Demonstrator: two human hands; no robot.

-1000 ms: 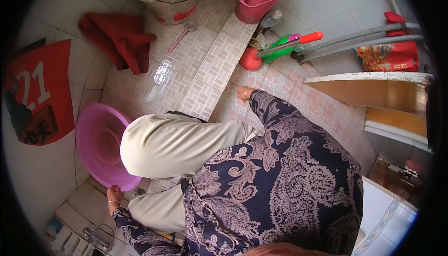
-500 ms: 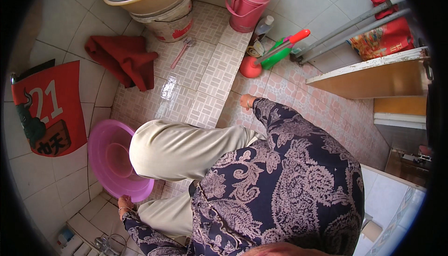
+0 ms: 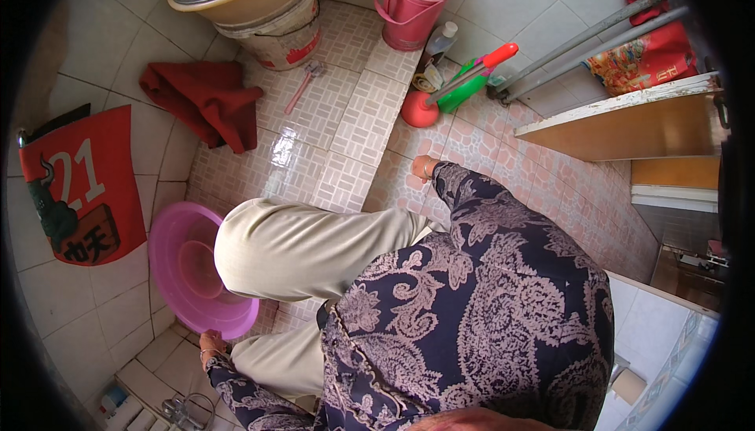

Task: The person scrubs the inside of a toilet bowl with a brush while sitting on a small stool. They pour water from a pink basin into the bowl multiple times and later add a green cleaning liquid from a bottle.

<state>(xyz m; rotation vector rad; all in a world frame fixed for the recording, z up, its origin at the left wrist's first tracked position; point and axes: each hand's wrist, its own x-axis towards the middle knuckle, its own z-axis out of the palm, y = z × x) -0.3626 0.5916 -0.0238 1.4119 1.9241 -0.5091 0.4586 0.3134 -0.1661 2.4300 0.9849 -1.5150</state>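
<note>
My left hand (image 3: 211, 344) is closed on the near rim of a purple plastic basin (image 3: 163, 234). Inside the basin a round pinkish base shows, and its right side is hidden behind my knee. A bracelet circles my left wrist. My right hand (image 3: 422, 167) hangs beside my other knee, over the pink patterned floor, with its fingers curled in and no object visible in them. It also has a bracelet. Nearest to it, farther off, is a red rubber plunger (image 3: 420, 110).
A dark red cloth (image 3: 200, 104) and a pink-handled razor-like tool (image 3: 299, 93) lie on a tiled step. Stacked basins and a bucket (image 3: 271, 38) stand beyond. A pink thermos (image 3: 413, 6) sits on the ledge. A wooden door (image 3: 629, 120) stands at right; a red printed cloth (image 3: 86, 187) hangs left.
My right hand has shifted slightly to the right. The view has moved a little, while my left hand stays at the basin's rim.
</note>
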